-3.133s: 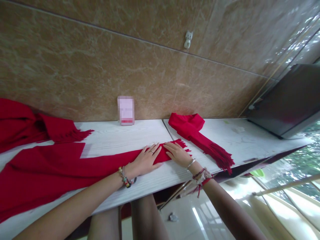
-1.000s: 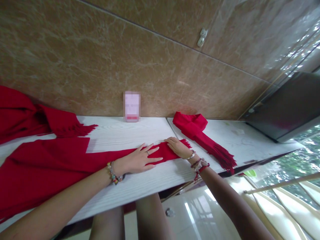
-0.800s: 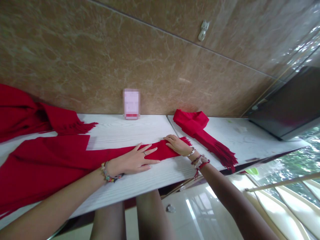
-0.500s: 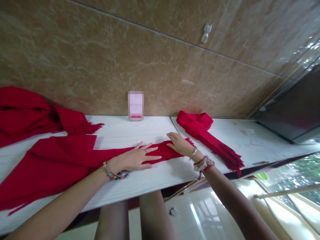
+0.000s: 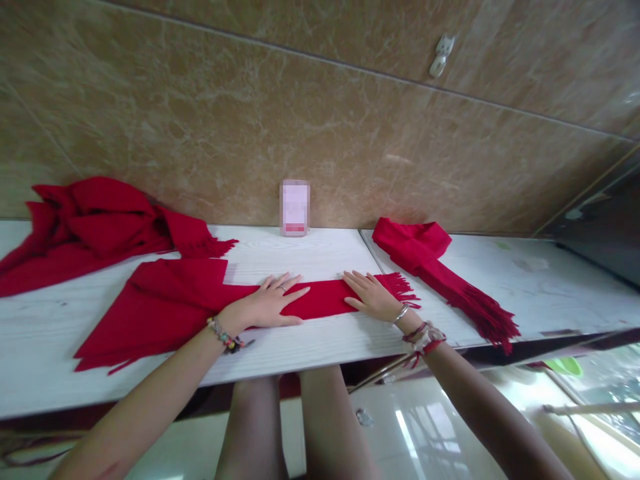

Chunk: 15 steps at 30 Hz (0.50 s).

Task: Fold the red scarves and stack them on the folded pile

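A red scarf (image 5: 323, 298) lies along the white tabletop, narrow on the right with a fringed end and spread wide on the left. My left hand (image 5: 267, 303) rests flat on its narrow part, fingers spread. Near the fringe, my right hand (image 5: 373, 295) lies palm down on the same strip, fingers stretched out. Neither hand grips the cloth. Behind and to the right is a folded red scarf (image 5: 420, 250) with its fringe toward the front edge. A heap of red cloth with a fringe (image 5: 107, 220) sits at the back left.
A small pale pink card or box (image 5: 295, 208), its face blurred out, stands against the brown marbled wall (image 5: 225, 120). A white clip or hook (image 5: 442, 56) is fixed to the wall. At the far right stands a dark panel (image 5: 605, 230). The white tabletop (image 5: 320, 347) ends just before my legs.
My right hand has flattened onto the scarf with fingers straighter, and the fringe beside it shows more. My left hand stays on the strip. The whole view has shifted, showing more on the left.
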{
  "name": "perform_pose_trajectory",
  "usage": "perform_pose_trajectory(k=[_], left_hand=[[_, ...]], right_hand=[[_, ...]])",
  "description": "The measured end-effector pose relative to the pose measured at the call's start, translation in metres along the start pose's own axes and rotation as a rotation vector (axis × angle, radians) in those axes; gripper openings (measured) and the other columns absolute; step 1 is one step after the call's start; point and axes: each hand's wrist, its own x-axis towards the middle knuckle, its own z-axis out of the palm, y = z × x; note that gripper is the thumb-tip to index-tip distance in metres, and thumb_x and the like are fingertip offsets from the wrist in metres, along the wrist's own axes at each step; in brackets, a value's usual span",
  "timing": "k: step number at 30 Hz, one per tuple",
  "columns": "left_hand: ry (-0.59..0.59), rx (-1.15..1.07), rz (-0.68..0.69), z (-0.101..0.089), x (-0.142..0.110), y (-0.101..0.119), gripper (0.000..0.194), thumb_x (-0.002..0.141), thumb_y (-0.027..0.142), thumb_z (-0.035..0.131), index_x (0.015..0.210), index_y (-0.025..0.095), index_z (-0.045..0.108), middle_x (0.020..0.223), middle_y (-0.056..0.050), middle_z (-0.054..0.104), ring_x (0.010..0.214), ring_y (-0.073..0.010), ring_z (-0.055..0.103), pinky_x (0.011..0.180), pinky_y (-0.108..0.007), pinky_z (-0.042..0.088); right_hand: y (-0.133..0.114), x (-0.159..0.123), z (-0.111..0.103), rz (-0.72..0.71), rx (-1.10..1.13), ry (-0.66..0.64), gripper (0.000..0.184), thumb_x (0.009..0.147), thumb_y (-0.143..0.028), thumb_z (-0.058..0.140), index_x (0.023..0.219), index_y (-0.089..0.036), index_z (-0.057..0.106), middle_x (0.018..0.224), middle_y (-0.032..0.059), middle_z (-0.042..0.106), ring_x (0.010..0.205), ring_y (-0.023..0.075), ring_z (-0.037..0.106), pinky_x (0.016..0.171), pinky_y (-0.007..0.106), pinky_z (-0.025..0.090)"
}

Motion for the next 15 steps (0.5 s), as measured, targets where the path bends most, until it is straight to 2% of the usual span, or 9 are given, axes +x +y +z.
perform_pose_trajectory(k=[4,7,10,13,15], left_hand=[[0.026,0.003,-0.039,-0.011,-0.028,-0.018,0.066,0.080,0.057,0.043,0.137,0.030,0.023,0.148,-0.006,0.008,0.134,-0.0273,0.002,0.105,-0.047,0.007],[0.090,0.039,-0.169,-0.019,-0.060,-0.044,0.061,0.081,0.055,0.042,0.135,0.029,0.030,0.148,-0.005,0.011,0.134,-0.0276,0.005,0.105,-0.049,0.006],[0.301,0.084,-0.354,-0.020,-0.098,-0.075,0.057,0.081,0.053,0.039,0.131,0.026,0.038,0.147,-0.005,0.016,0.134,-0.0295,0.007,0.105,-0.050,0.007],[0.577,0.036,-0.539,-0.008,-0.133,-0.103,0.058,0.084,0.050,0.029,0.133,0.020,0.035,0.145,-0.005,0.021,0.133,-0.0272,0.014,0.106,-0.043,0.016],[0.656,-0.070,-0.670,0.002,-0.152,-0.118,0.060,0.084,0.049,0.023,0.133,0.015,0.032,0.140,-0.008,0.032,0.130,-0.0250,0.025,0.106,-0.039,0.021]], right_hand=[[-0.006,0.008,-0.004,-0.027,0.015,0.006,0.051,0.086,-0.043,0.042,0.130,-0.018,0.040,0.134,0.0145,0.042,0.126,0.0297,0.032,0.099,0.055,0.028],[-0.028,0.027,-0.009,-0.126,0.081,0.034,0.051,0.086,-0.043,0.043,0.129,-0.016,0.041,0.134,0.0148,0.041,0.128,0.0271,0.030,0.102,0.052,0.026],[-0.058,0.054,-0.013,-0.318,0.156,0.024,0.052,0.085,-0.043,0.045,0.131,-0.018,0.039,0.135,0.0132,0.041,0.129,0.0242,0.029,0.103,0.049,0.025],[-0.080,0.075,-0.009,-0.468,0.197,-0.007,0.052,0.085,-0.043,0.045,0.132,-0.021,0.037,0.136,0.0111,0.040,0.129,0.0237,0.029,0.103,0.049,0.025],[-0.085,0.083,-0.003,-0.507,0.207,-0.042,0.051,0.086,-0.041,0.044,0.132,-0.022,0.036,0.137,0.0105,0.039,0.129,0.0243,0.029,0.102,0.051,0.025]])
